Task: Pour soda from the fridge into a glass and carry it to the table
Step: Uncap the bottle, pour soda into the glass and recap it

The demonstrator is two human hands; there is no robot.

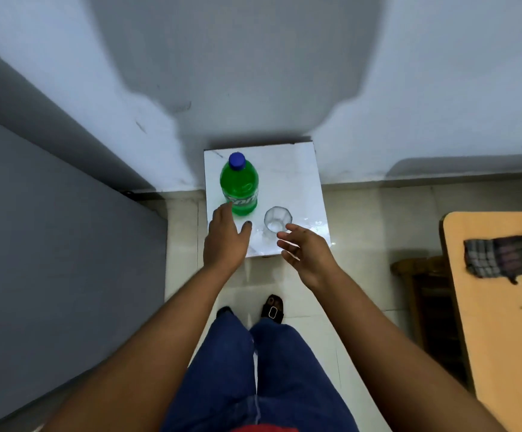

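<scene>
A green soda bottle (pixel 239 185) with a blue cap stands upright on a small white stand (pixel 294 179) against the wall. An empty clear glass (pixel 277 222) stands to the bottle's right, near the stand's front edge. My left hand (pixel 227 238) hovers just in front of the bottle's base, fingers spread, holding nothing. My right hand (pixel 305 249) is open just right of the glass, fingertips close to it but apart from it.
The grey fridge side (pixel 51 244) fills the left. A wooden table (pixel 503 307) with a checked cloth (pixel 503 257) lies at the right, a dark wooden chair (pixel 425 294) beside it. Pale tiled floor lies under my feet.
</scene>
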